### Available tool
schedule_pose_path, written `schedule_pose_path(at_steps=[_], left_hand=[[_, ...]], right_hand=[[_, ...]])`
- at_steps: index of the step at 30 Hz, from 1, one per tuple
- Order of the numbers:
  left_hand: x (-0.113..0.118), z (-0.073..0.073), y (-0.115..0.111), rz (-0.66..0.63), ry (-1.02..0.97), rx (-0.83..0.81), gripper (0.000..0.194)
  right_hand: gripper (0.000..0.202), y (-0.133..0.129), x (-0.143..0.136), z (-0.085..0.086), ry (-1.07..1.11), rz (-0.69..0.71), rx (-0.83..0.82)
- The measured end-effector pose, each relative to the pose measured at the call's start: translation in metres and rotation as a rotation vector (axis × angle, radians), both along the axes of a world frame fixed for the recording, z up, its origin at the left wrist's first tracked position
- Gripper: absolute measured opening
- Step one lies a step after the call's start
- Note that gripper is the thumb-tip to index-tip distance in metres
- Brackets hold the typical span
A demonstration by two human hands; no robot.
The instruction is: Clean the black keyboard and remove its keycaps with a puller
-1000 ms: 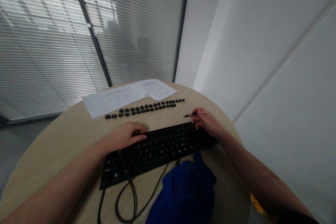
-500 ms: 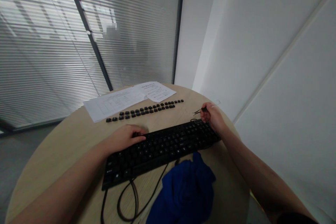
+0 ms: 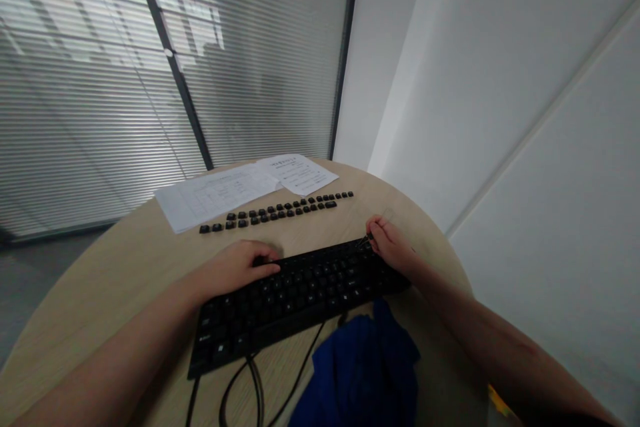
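Head view, left hand: the left hand [image 3: 240, 267] lies palm down on the far left part of the black keyboard [image 3: 295, 293], fingers loosely together, gripping nothing.
Head view, right hand: the right hand [image 3: 393, 243] sits at the keyboard's far right corner, fingers pinched on a thin dark tool [image 3: 364, 240] whose tip points down at the keys.
Keyboard: it lies slantwise on the round wooden worktop [image 3: 125, 260], its cable [image 3: 250, 383] looping toward the near edge.
Loose keycaps: a row of keycaps [image 3: 277, 210] rests beyond the keyboard, well apart from it.
Papers: sheets of paper [image 3: 240, 187] lie near the far rim.
Near edge: blue cloth [image 3: 360, 373] bunches just below the keyboard.
Open room: bare wood shows left of the keyboard.
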State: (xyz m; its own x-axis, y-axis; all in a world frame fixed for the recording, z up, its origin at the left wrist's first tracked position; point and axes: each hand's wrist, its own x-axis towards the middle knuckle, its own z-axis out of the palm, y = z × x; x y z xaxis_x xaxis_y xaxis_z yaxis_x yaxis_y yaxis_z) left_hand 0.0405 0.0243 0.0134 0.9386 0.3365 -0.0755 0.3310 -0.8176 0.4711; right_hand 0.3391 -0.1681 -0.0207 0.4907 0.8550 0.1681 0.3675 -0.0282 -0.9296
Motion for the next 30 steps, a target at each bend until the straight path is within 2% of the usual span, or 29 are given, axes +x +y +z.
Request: schedule_pose_path(at_steps=[5,12,17,23,30], left_hand=[[-0.0002,-0.0019,0.0007,-0.004,-0.008,-0.026,0.03],[0.0005,-0.0036,0.0021,-0.016,-0.002,-0.041,0.032],[0.0009,-0.0011,0.0013,-0.024,-0.006,-0.032,0.032],[0.0009,-0.0051,0.0044,-0.034,-0.016,-0.037,0.034],[0.0009,-0.0045,0.0028,-0.014,-0.001,-0.041,0.033]], right_hand=[[0.028,0.0022,0.0019,0.0,0.161,-0.04,0.079],[0.024,0.0007,0.0059,-0.0028,0.111,-0.031,0.032],[0.027,0.0015,0.0067,-0.0052,0.039,-0.036,0.011],[0.028,0.0011,0.0093,-0.0075,-0.039,-0.031,-0.032],[0.029,-0.0044,0.0069,0.0021,-0.316,-0.019,-0.061]])
